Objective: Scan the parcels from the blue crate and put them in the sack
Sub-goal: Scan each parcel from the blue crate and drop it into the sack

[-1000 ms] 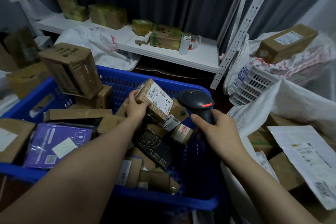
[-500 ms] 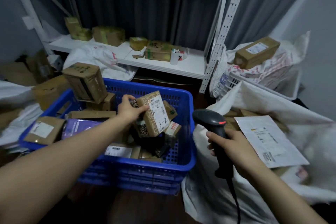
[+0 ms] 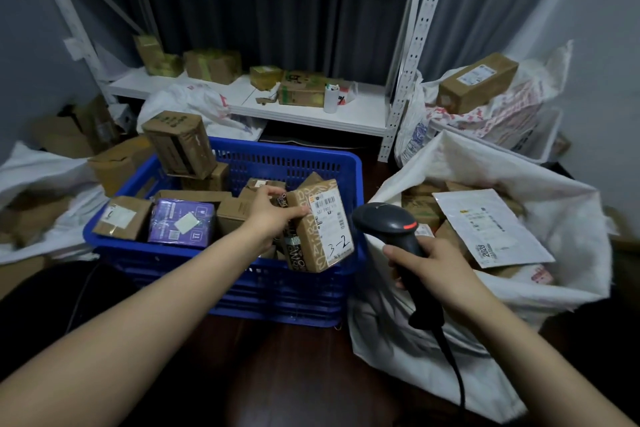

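Your left hand (image 3: 268,218) grips the parcel (image 3: 318,225), your right (image 3: 440,270) clutches the scanner (image 3: 388,224); label's angled off, so the scan may miss.

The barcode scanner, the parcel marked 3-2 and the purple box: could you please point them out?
barcode scanner (image 3: 382,220), head view, on its dark head.
parcel marked 3-2 (image 3: 330,218), head view, on its white label.
purple box (image 3: 173,218), head view, on its top face.

Parcel sorting room
Cardboard parcels (image 3: 213,65) are crowding a metal shelf (image 3: 363,113), a blue crate (image 3: 284,300) and a white sack (image 3: 568,225).
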